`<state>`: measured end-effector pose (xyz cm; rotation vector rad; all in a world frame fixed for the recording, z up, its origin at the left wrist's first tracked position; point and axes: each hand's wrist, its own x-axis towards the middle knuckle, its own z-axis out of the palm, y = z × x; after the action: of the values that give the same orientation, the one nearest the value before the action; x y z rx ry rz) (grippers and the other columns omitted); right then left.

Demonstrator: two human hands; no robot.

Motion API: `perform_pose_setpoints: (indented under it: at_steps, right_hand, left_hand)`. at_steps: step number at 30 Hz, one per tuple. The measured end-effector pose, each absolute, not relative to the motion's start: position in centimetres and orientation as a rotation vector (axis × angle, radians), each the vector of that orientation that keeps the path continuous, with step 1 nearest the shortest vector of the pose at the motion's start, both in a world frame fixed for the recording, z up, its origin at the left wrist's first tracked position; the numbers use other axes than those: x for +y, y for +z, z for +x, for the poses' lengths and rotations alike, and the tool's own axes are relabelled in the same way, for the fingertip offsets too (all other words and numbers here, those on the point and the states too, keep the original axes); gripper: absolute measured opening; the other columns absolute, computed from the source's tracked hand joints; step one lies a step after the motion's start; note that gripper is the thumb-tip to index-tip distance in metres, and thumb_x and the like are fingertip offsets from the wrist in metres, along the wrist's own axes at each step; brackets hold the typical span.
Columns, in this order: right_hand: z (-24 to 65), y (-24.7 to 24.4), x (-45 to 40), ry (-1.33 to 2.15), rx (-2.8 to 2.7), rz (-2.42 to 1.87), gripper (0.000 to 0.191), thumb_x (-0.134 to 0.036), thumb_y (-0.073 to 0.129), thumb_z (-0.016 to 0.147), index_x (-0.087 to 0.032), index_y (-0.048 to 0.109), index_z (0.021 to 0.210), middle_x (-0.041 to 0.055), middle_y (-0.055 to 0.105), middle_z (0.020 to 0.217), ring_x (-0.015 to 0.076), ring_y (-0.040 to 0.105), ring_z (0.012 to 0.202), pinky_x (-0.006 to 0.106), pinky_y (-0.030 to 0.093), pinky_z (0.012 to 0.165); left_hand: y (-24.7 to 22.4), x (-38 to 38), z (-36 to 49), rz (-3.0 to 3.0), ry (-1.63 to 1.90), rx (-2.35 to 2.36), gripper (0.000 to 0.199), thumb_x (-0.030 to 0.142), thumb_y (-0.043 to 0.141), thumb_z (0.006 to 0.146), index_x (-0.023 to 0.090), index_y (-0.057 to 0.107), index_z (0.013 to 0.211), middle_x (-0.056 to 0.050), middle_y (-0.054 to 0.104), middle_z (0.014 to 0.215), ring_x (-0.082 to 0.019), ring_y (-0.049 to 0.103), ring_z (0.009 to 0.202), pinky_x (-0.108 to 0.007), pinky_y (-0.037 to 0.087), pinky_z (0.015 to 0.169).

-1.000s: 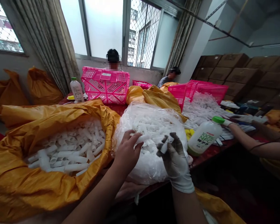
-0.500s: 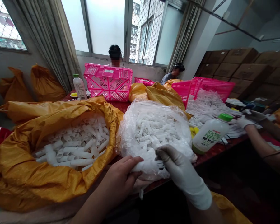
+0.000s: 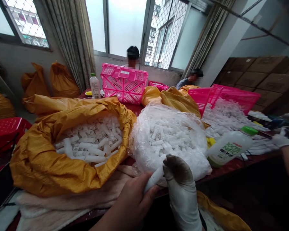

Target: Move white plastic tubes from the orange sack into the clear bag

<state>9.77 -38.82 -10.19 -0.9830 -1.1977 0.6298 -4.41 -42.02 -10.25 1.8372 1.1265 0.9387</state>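
A white plastic tube [image 3: 154,179] is pinched in my bare left hand [image 3: 135,197], tilted up to the right. At the tube's upper end is my gloved right hand [image 3: 181,183], its fingers curled; what they hold, if anything, is hidden. Just beyond both hands sits a clear plastic bag [image 3: 144,154] full of small white pieces [image 3: 170,134]. Left of it, a yellow-orange sack [image 3: 69,179] lies open with larger white tubes [image 3: 91,150] inside.
A green-capped bottle [image 3: 231,149] leans right of the clear bag. Pink baskets [image 3: 124,85] stand behind, with two people beyond. At right are a white pile [image 3: 226,118] and another person's gloved hand [image 3: 285,139]. A pink cloth [image 3: 62,205] lies in front of the sack.
The view has swung left. The tube in my left hand now angles upward, and my right hand has turned more upright beside its end.
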Motion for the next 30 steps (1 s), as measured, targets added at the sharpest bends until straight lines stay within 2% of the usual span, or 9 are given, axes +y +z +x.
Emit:
perform_pose_setpoints:
  at_steps: [7, 11, 13, 14, 15, 17, 23, 26, 30]
  right_hand:
    - [9.6, -10.6, -39.1, 0.839, -1.101, -1.103, 0.031, -0.035, 0.075, 0.063, -0.024, 0.066, 0.09, 0.0047, 0.07, 0.095, 0.0207, 0.065, 0.084, 0.037, 0.056, 0.076]
    - [9.9, -10.5, -38.9, 1.0, -1.11, -1.11, 0.031, -0.036, 0.076, 0.064, -0.023, 0.067, 0.091, 0.0051, 0.07, 0.09, 0.0185, 0.065, 0.073, 0.031, 0.056, 0.061]
    - [10.0, -10.8, -38.7, 1.105, -1.025, -1.066, 0.032, -0.037, 0.078, 0.062, -0.025, 0.067, 0.091, 0.0031, 0.07, 0.084, 0.0154, 0.063, 0.064, 0.027, 0.053, 0.052]
    - [10.0, -11.0, -38.6, 1.143, -0.969, -1.031, 0.033, -0.037, 0.079, 0.06, -0.026, 0.067, 0.088, 0.0018, 0.07, 0.081, 0.0146, 0.063, 0.062, 0.025, 0.053, 0.051]
    - [10.0, -11.3, -38.6, 1.163, -0.917, -0.994, 0.033, -0.038, 0.081, 0.057, -0.027, 0.067, 0.086, 0.0006, 0.07, 0.079, 0.0143, 0.063, 0.062, 0.025, 0.053, 0.052]
    - [9.9, -11.8, -38.8, 1.16, -0.866, -0.952, 0.031, -0.039, 0.082, 0.056, -0.028, 0.068, 0.081, -0.0004, 0.071, 0.078, 0.0145, 0.065, 0.066, 0.026, 0.056, 0.059]
    - [9.1, -12.2, -40.1, 1.184, -1.019, -0.927, 0.025, -0.042, 0.077, 0.063, -0.029, 0.069, 0.083, 0.0035, 0.073, 0.093, 0.0217, 0.068, 0.086, 0.034, 0.058, 0.072]
    - [9.5, -12.7, -40.6, 1.251, -0.986, -0.913, 0.02, -0.042, 0.076, 0.066, -0.033, 0.068, 0.082, 0.0003, 0.074, 0.085, 0.0213, 0.069, 0.078, 0.035, 0.059, 0.068]
    - [10.4, -14.4, -41.2, 1.143, -1.11, -0.993, 0.017, -0.047, 0.072, 0.069, -0.036, 0.065, 0.08, -0.0018, 0.073, 0.078, 0.0224, 0.069, 0.069, 0.039, 0.059, 0.061]
  left_hand:
    - [-11.8, -41.9, -4.4, 1.895, 0.957, 1.254, 0.028, 0.036, 0.039, 0.091, 0.02, 0.057, 0.105, -0.004, 0.067, 0.092, -0.019, 0.061, 0.084, -0.027, 0.042, 0.073]
    - [-12.2, -41.9, -4.3, 1.816, 0.971, 1.219, 0.029, 0.038, 0.041, 0.09, 0.019, 0.057, 0.106, -0.006, 0.066, 0.091, -0.02, 0.059, 0.085, -0.029, 0.042, 0.074]
    - [-12.5, -42.0, -4.1, 1.536, 0.965, 1.015, 0.032, 0.043, 0.039, 0.091, 0.017, 0.057, 0.099, -0.003, 0.062, 0.074, -0.013, 0.056, 0.065, -0.023, 0.041, 0.06]
    - [-12.6, -42.0, -4.0, 1.368, 0.939, 0.897, 0.036, 0.046, 0.037, 0.091, 0.015, 0.056, 0.095, 0.0, 0.057, 0.063, -0.01, 0.049, 0.052, -0.019, 0.036, 0.049]
    - [-12.8, -42.1, -3.8, 1.218, 0.908, 0.792, 0.04, 0.05, 0.036, 0.09, 0.014, 0.054, 0.091, 0.003, 0.051, 0.054, -0.007, 0.04, 0.042, -0.018, 0.029, 0.041]
    - [-13.1, -42.2, -3.6, 1.02, 0.879, 0.653, 0.043, 0.054, 0.037, 0.088, 0.014, 0.05, 0.087, 0.007, 0.041, 0.045, -0.005, 0.026, 0.033, -0.017, 0.017, 0.034]
    - [-14.0, -42.5, -3.2, 0.875, 0.996, 0.593, 0.043, 0.056, 0.05, 0.083, 0.013, 0.049, 0.08, 0.007, 0.041, 0.046, -0.004, 0.028, 0.037, -0.015, 0.018, 0.035]
    - [-15.1, -42.2, -2.7, 0.78, 0.967, 0.453, 0.046, 0.059, 0.055, 0.077, 0.014, 0.052, 0.081, 0.007, 0.041, 0.042, -0.005, 0.028, 0.032, -0.017, 0.02, 0.032]
    - [-16.3, -41.8, -2.0, 0.728, 0.898, 0.296, 0.059, 0.072, 0.05, 0.069, 0.013, 0.057, 0.077, 0.006, 0.038, 0.037, -0.007, 0.025, 0.027, -0.02, 0.019, 0.03]
